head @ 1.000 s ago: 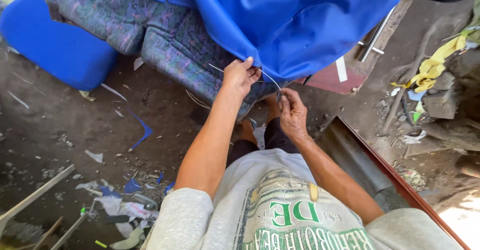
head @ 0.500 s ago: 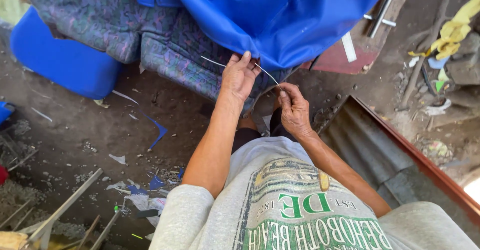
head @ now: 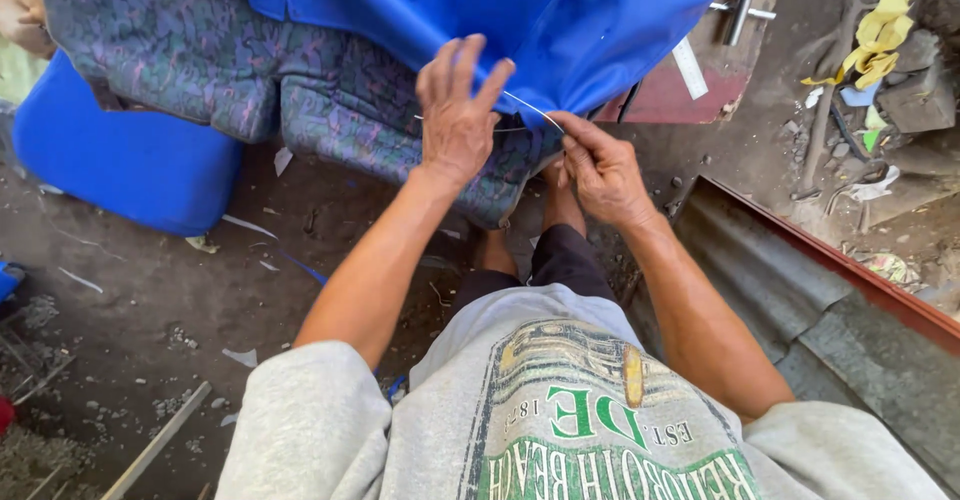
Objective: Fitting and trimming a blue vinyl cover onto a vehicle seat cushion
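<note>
Thin wire [head: 532,110] pinched by right hand [head: 603,168], passing under left hand [head: 456,120]

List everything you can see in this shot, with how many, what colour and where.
blue cover: one, bright blue, top centre, draped over the seat
patterned seat cushion: one, purple-grey, upper left, under the cover
thin wire: one, pale, between both hands at the cover's edge
blue panel: one, blue, left, on the ground
yellow strap: one, yellow, top right
metal trough: one, grey with a red rim, right
dirt ground: grey-brown, littered with scraps
shirt: one, grey with green print, bottom
left hand: on the cover's edge, fingers raised
right hand: pinching the wire
</note>
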